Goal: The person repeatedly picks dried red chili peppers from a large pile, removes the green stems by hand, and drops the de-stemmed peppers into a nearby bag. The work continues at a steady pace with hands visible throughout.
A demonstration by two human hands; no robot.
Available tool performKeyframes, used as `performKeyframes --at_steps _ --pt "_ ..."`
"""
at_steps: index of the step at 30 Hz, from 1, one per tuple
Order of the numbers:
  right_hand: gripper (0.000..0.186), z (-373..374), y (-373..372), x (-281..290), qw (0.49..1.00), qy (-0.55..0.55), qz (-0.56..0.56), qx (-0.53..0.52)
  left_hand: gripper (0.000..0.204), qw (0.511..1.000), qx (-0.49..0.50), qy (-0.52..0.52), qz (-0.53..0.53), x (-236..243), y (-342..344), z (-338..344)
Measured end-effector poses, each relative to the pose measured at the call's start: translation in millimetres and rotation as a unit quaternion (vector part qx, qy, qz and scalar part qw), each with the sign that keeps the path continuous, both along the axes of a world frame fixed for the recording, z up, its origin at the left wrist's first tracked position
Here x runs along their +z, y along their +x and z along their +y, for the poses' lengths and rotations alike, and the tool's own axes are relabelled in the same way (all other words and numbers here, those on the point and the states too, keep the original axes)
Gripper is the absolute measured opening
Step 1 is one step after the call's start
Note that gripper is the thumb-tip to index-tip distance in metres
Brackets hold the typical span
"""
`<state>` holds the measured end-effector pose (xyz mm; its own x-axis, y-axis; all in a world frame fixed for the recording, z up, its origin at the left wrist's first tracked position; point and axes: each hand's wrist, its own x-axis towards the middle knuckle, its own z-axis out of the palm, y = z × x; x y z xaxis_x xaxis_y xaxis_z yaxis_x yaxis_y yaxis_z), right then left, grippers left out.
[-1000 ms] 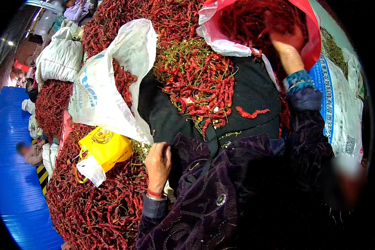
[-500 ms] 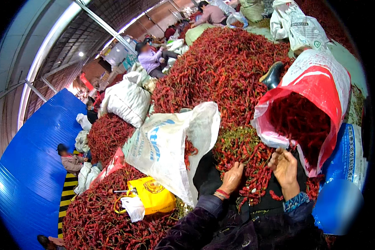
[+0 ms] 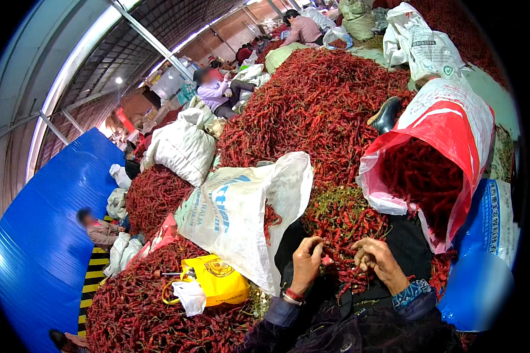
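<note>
Above the heap of dried red chili peppers (image 3: 348,220) at my lap, both hands face each other a short way apart. My left hand (image 3: 305,266) is closed, its thumb and fingertips together beside a small pinkish-red bit; whether it grips that bit cannot be made out. Curled fingers close my right hand (image 3: 377,259), and what they hold, if anything, is hidden. Green stems and leaf bits mix with the peppers just beyond the hands. To the right, a red and white woven sack (image 3: 453,141) lies on its side, mouth toward me, with dark red chilies inside.
A white woven sack (image 3: 235,206) lies open left of my hands. Further left, a yellow bag (image 3: 221,282) rests on another chili pile (image 3: 165,300). A large chili mound (image 3: 318,100) rises ahead, with a dark boot (image 3: 386,115) at its right. Several people sit among sacks farther off.
My left hand has moved left and turned more upright. My right hand has come down and left, its fingers curling in. The whole view has shifted slightly.
</note>
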<state>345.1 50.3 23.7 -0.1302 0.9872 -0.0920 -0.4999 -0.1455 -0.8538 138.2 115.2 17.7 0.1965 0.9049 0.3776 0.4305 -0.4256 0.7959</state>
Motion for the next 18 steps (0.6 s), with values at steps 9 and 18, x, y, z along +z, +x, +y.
performKeyframes --at_steps 9,18 --pt "0.030 -15.2 -44.6 -1.2 0.992 0.057 0.034 0.108 0.017 0.974 -0.013 0.027 -0.224 42.2 15.5 -34.5" --pt "0.030 -6.2 -49.8 -8.9 0.986 -0.046 0.148 0.065 0.018 0.925 -0.071 -0.115 -0.354 19.0 32.2 -64.2"
